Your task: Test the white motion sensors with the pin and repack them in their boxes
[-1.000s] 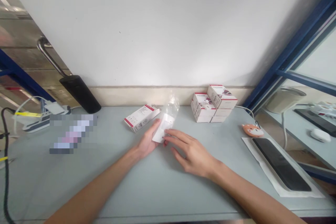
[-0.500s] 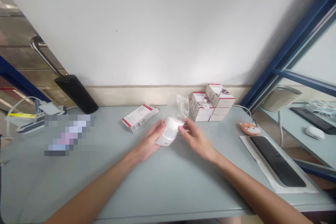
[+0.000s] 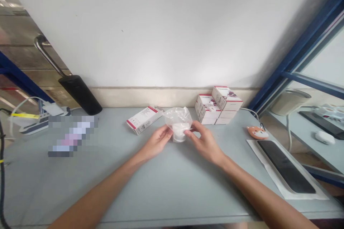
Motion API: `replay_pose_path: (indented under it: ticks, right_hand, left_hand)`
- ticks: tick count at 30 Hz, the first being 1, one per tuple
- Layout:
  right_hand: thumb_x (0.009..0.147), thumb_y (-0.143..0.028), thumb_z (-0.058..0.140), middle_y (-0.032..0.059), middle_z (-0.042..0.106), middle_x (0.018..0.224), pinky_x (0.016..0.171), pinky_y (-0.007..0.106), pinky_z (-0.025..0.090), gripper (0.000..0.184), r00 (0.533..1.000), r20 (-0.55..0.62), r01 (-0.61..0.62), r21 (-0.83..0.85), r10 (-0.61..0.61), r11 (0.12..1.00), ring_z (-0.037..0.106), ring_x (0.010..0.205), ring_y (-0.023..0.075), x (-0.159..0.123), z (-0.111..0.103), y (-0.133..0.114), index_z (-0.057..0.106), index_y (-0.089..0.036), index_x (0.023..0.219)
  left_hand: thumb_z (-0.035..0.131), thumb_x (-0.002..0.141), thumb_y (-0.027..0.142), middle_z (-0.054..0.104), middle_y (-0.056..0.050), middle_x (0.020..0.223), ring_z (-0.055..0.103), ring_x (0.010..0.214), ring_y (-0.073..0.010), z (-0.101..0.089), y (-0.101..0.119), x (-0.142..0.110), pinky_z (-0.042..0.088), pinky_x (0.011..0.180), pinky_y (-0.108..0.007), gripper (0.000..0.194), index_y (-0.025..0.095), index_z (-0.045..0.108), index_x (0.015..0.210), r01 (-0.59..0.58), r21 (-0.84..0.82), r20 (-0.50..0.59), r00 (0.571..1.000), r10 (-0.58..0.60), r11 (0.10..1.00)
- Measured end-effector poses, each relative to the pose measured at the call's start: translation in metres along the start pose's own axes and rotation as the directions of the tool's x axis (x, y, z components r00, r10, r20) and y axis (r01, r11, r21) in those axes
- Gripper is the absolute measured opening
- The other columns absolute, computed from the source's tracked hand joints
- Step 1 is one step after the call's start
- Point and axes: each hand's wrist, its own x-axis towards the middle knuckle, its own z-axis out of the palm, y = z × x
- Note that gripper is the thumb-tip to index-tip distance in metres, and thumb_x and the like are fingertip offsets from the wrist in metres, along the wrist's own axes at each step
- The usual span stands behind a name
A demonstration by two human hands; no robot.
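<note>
Between my hands, above the desk, is a small white plastic device (image 3: 179,136), rounded and smooth. A clear plastic bag (image 3: 177,113) surrounds its upper part, the crinkled film spreading upward and away from me. My left hand (image 3: 158,139) is closed, its thumb and fingers pinching the left edge of the bag beside the device. With the thumb on its near face and fingers behind, my right hand (image 3: 205,141) grips the device's right side through or along the film. An opened white and red carton (image 3: 144,118) lies just beyond my left hand.
Several white and red boxes (image 3: 227,98) are stacked at the back right. To the right lie an orange animal-faced case (image 3: 258,132) and a dark phone-like slab (image 3: 286,166) on white paper. A power strip (image 3: 44,120) and black post (image 3: 80,94) are on the left.
The device has turned between my hands, so its windowed front no longer shows. The bag, earlier bunched by my right hand, now spreads around the device's top, and my left hand has moved to its edge.
</note>
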Motion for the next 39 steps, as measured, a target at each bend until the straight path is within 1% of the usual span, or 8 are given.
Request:
replay_pose_path:
  ticks: [4, 8, 11, 14, 20, 26, 30, 39]
  right_hand:
    - [0.104, -0.044, 0.058, 0.0071, 0.074, 0.125, 0.100, 0.040, 0.053, 0.031, 1.000, 0.017, 0.020, -0.029, -0.019, 0.999, 0.069, 0.108, 0.0229, 0.002, -0.002, 0.002, 0.067, -0.025, 0.126]
    - [0.103, -0.044, 0.059, 0.0067, 0.074, 0.118, 0.098, 0.040, 0.053, 0.027, 1.000, 0.016, 0.024, -0.047, -0.023, 0.999, 0.068, 0.105, 0.0227, 0.002, -0.003, 0.002, 0.068, -0.024, 0.119]
    - [0.103, -0.043, 0.059, 0.0068, 0.074, 0.117, 0.097, 0.040, 0.053, 0.025, 0.999, 0.021, 0.029, -0.050, -0.028, 0.998, 0.068, 0.105, 0.0229, 0.002, -0.003, 0.003, 0.067, -0.024, 0.117]
    - [0.104, -0.042, 0.058, 0.0071, 0.074, 0.119, 0.098, 0.040, 0.054, 0.025, 0.999, 0.030, 0.034, -0.049, -0.032, 0.998, 0.068, 0.105, 0.0229, 0.001, -0.002, 0.004, 0.067, -0.024, 0.120]
    - [0.104, -0.040, 0.057, 0.0085, 0.073, 0.125, 0.100, 0.042, 0.054, 0.029, 0.997, 0.062, 0.052, -0.056, -0.049, 0.997, 0.068, 0.109, 0.0238, 0.001, -0.003, 0.001, 0.066, -0.025, 0.127]
    - [0.104, -0.041, 0.057, 0.0071, 0.075, 0.115, 0.102, 0.045, 0.053, 0.023, 0.988, 0.153, 0.022, -0.146, 0.001, 0.989, 0.069, 0.106, 0.0246, 0.003, -0.010, 0.003, 0.068, -0.024, 0.116]
    - [0.104, -0.040, 0.059, 0.0077, 0.074, 0.117, 0.102, 0.046, 0.053, 0.022, 0.977, 0.211, 0.054, -0.245, -0.002, 0.968, 0.069, 0.111, 0.0266, 0.002, -0.013, 0.009, 0.068, -0.025, 0.119]
    - [0.102, -0.029, 0.062, 0.0098, 0.073, 0.109, 0.092, 0.048, 0.056, 0.013, 0.948, 0.304, 0.232, -0.466, -0.091, 0.854, 0.066, 0.105, 0.0287, 0.003, -0.013, 0.014, 0.073, -0.023, 0.108]
  left_hand:
    - [0.069, 0.097, 0.046, 0.065, -0.010, 0.146, 0.059, 0.135, -0.0309, -0.001, 0.000, -0.001, 0.047, 0.113, -0.042, 0.045, 0.026, 0.064, 0.137, -0.032, 0.001, -0.061, 0.998, 0.032, 0.999]
    - [0.069, 0.098, 0.039, 0.059, -0.008, 0.152, 0.055, 0.140, -0.0301, 0.002, 0.009, -0.006, 0.042, 0.118, -0.040, 0.045, 0.027, 0.061, 0.140, -0.053, -0.044, -0.070, 0.996, 0.050, 0.998]
    - [0.070, 0.097, 0.038, 0.061, -0.008, 0.150, 0.056, 0.138, -0.0310, 0.004, 0.015, -0.010, 0.043, 0.117, -0.041, 0.045, 0.027, 0.061, 0.140, -0.059, -0.058, -0.036, 0.998, 0.057, 0.997]
    - [0.069, 0.098, 0.039, 0.065, -0.008, 0.145, 0.061, 0.131, -0.0292, 0.005, 0.015, -0.011, 0.043, 0.116, -0.040, 0.042, 0.028, 0.064, 0.138, -0.058, 0.002, -0.030, 0.998, 0.058, 0.998]
    - [0.071, 0.095, 0.043, 0.073, -0.008, 0.128, 0.066, 0.115, -0.0296, 0.004, 0.011, -0.010, 0.051, 0.100, -0.036, 0.038, 0.025, 0.072, 0.129, -0.050, 0.149, -0.115, 0.991, 0.067, 0.988]
    - [0.066, 0.098, 0.041, 0.075, -0.008, 0.120, 0.067, 0.110, -0.0291, -0.001, 0.014, -0.008, 0.050, 0.096, -0.035, 0.033, 0.024, 0.072, 0.126, -0.075, 0.249, 0.015, 0.997, 0.073, 0.966]
    - [0.069, 0.097, 0.039, 0.074, -0.009, 0.123, 0.066, 0.113, -0.0301, -0.010, 0.007, -0.005, 0.049, 0.100, -0.036, 0.035, 0.025, 0.071, 0.129, -0.081, 0.349, 0.072, 0.996, 0.060, 0.933]
    - [0.074, 0.092, 0.036, 0.069, -0.011, 0.137, 0.054, 0.136, -0.0368, -0.021, -0.007, -0.001, 0.036, 0.119, -0.049, 0.030, 0.029, 0.076, 0.121, -0.124, 0.466, 0.146, 0.987, 0.062, 0.876]
